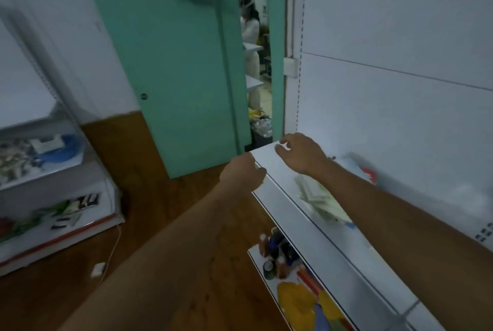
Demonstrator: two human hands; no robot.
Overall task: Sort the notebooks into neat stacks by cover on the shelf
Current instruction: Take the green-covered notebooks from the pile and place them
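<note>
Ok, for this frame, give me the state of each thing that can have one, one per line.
left hand: curled at the shelf's front corner, contents unclear.
right hand: fingers spread over the shelf end, holding nothing.
notebooks: loose fanned pile, blurred.
shelf: partly bare.
green door: ajar.
bottles: upright on the lower shelf.
</note>
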